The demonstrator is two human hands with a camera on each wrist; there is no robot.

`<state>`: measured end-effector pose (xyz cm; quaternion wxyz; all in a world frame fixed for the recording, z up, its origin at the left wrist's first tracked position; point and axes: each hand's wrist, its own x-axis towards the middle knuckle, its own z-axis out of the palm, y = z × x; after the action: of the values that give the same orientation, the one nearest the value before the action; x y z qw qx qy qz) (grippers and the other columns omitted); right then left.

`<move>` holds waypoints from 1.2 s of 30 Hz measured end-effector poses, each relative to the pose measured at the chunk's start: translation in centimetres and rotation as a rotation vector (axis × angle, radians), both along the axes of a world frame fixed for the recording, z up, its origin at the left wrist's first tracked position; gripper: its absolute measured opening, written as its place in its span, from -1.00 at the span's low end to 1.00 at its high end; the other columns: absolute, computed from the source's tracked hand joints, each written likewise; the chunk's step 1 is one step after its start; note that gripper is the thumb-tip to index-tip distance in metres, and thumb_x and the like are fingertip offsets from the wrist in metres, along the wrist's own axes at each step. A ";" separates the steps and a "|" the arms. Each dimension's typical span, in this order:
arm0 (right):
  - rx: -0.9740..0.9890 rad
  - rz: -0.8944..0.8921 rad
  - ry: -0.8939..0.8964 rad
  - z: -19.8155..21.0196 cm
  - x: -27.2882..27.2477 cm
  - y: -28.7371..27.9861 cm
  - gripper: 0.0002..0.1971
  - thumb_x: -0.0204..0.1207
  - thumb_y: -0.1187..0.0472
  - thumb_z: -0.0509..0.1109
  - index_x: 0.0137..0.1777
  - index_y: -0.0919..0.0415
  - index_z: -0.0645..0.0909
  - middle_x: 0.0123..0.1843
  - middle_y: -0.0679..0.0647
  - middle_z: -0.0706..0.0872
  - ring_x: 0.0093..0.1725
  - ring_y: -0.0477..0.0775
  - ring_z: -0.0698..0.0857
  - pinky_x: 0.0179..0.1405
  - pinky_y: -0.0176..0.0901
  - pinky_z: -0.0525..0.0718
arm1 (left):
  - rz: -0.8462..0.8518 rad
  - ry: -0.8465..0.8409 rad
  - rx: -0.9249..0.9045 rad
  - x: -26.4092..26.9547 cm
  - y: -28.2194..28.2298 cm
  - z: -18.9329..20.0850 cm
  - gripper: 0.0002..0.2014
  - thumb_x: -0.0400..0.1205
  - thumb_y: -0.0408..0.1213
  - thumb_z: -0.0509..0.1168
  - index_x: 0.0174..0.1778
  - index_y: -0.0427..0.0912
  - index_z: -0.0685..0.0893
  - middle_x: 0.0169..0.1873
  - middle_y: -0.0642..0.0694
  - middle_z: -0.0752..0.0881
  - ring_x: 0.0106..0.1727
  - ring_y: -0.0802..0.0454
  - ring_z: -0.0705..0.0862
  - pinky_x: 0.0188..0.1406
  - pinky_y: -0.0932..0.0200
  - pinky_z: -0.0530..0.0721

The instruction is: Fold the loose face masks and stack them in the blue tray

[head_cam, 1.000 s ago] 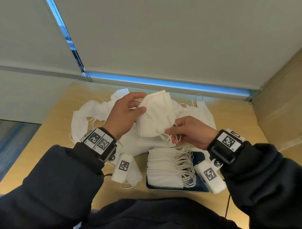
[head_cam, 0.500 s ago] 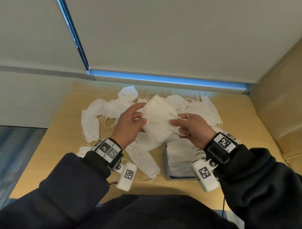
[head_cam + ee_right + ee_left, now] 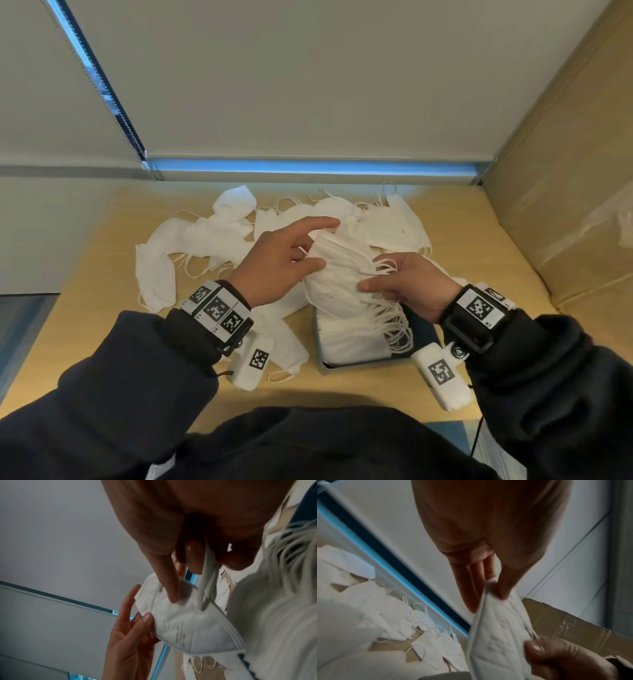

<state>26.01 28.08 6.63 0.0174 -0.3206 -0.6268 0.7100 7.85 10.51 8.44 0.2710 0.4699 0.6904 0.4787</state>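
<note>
A folded white face mask hangs just above the stack of folded masks in the blue tray. My left hand pinches the mask's left edge between thumb and fingers. My right hand pinches its right side, with the ear loops bunched at the fingers. In the left wrist view the mask runs down from my left thumb to my right thumb. In the right wrist view the mask lies flat between both hands.
Several loose white masks lie scattered over the wooden table behind and left of the tray. A cardboard wall stands on the right. A grey blind closes off the back.
Both hands have come down and towards me with the mask, from chest height over the pile to just above the tray's stack. The mask has been pressed flatter.
</note>
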 end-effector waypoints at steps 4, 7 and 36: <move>0.092 0.060 -0.047 0.5 2.8 1.9 -0.76 0.33 0.49 0.66 -0.26 0.13 0.79 -0.25 -0.04 0.79 -0.34 -0.12 0.64 -0.43 -0.35 0.52 | -0.092 0.101 -0.085 1.3 1.0 0.5 -0.49 0.65 -0.30 0.49 0.44 0.30 0.65 -0.38 0.04 0.47 -0.43 0.15 0.54 -0.17 0.08 0.82; 0.101 0.080 -0.042 0.5 4.0 3.0 -0.84 0.33 0.46 0.67 -0.14 0.29 0.80 -0.12 0.05 0.84 -0.28 -0.08 0.70 -0.45 -0.40 0.54 | -0.072 0.137 -0.108 2.5 1.3 0.3 -0.69 0.68 -0.29 0.44 0.30 0.14 0.77 -0.38 -0.12 0.57 -0.38 0.06 0.64 -0.17 0.05 0.83; 0.592 0.421 -0.217 -3.9 7.9 4.3 -0.91 0.37 0.24 0.70 -0.18 0.09 0.86 -0.19 -0.04 0.88 -0.14 -0.09 0.82 0.03 -0.17 0.74 | -0.182 0.701 -0.507 9.4 -1.8 -5.6 -0.68 0.73 -0.08 0.32 0.40 0.10 0.72 0.19 0.10 0.81 0.18 0.04 0.74 0.14 0.08 0.65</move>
<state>33.88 32.41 2.76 -0.1035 -0.2390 -0.8552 0.4481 17.24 8.72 2.85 0.1682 0.5815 0.7919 0.0800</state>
